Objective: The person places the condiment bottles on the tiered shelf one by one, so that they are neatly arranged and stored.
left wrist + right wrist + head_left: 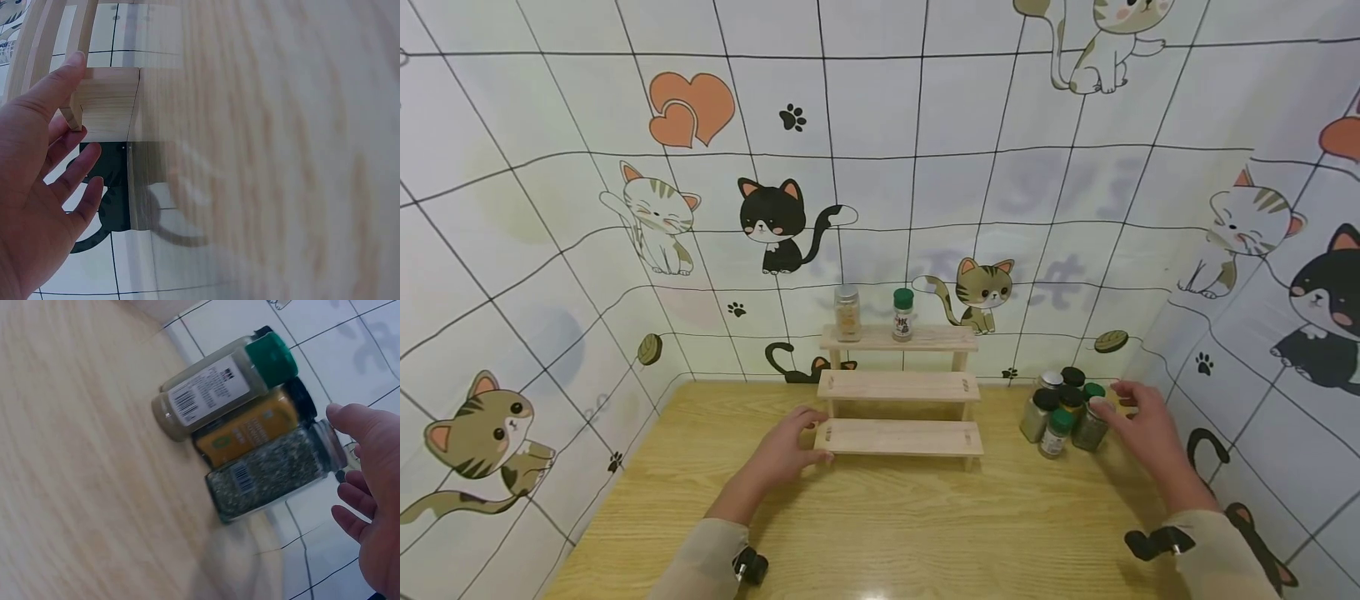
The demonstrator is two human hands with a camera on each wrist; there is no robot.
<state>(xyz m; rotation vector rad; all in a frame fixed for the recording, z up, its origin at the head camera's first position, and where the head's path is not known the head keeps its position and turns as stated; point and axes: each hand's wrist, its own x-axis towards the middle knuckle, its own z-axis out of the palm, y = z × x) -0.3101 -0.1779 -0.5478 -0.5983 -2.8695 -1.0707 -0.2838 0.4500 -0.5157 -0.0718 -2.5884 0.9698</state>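
Note:
A three-tier wooden rack (898,437) stands on the table. My left hand (790,446) holds the left end of its lowest step, thumb on one side and index finger on the other, the remaining fingers loose in the left wrist view. My right hand (1146,425) is at the right side of a cluster of spice jars. Its thumb is by the lid of a glass jar of green flakes (269,472), fingers spread on the far side; whether they touch is unclear. Beside that jar are an orange-labelled jar (250,428) and a green-capped bottle (212,390).
On the rack's top step stand a jar with pale yellow contents (847,317) and a green-capped shaker (902,317). More jars with black lids (1036,415) are in the right cluster. Cat-print sheeting (880,192) surrounds the wood-grain table (880,525).

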